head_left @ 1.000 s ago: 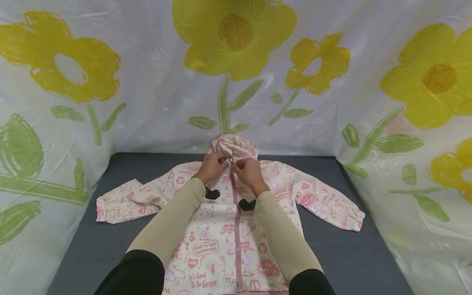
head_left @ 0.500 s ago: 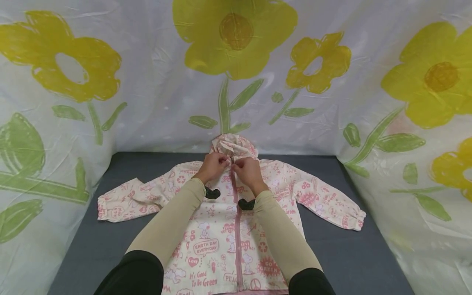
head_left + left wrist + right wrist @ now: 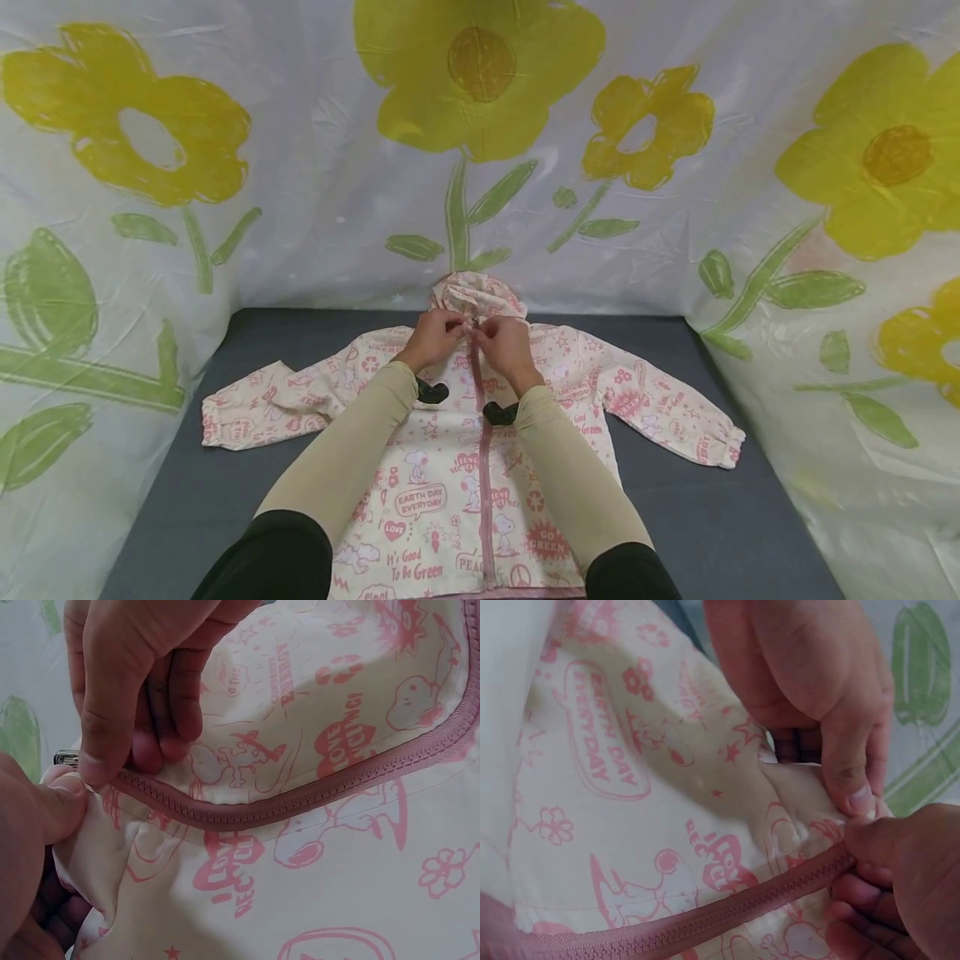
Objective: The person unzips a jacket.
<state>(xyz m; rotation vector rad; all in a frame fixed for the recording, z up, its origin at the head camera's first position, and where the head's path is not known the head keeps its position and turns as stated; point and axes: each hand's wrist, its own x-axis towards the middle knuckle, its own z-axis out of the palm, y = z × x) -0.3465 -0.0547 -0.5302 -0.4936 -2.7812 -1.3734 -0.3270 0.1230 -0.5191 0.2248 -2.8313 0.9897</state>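
Observation:
A pale hooded jacket (image 3: 427, 442) with pink print lies front up, sleeves spread to both sides. Its pink zipper (image 3: 483, 500) runs closed down the middle. At the collar, my left hand (image 3: 432, 340) pinches the cloth just left of the zipper's top. Close beside it, my right hand (image 3: 506, 346) pinches the zipper's upper end, thumb against the tape. In the left wrist view a metal zipper pull (image 3: 66, 757) shows by the right thumb's tip. The right wrist view shows both thumbs nearly meeting at the collar; fingers behind the cloth are partly hidden.
The jacket lies on a dark grey table (image 3: 690, 533). Its hood (image 3: 480, 292) is bunched at the far edge. Behind and along both sides hangs a white sheet (image 3: 300, 167) printed with yellow flowers and green leaves.
My right fingertips have shifted slightly toward the left ones at the zipper top. Both hands stay at the collar, and the jacket lies as before.

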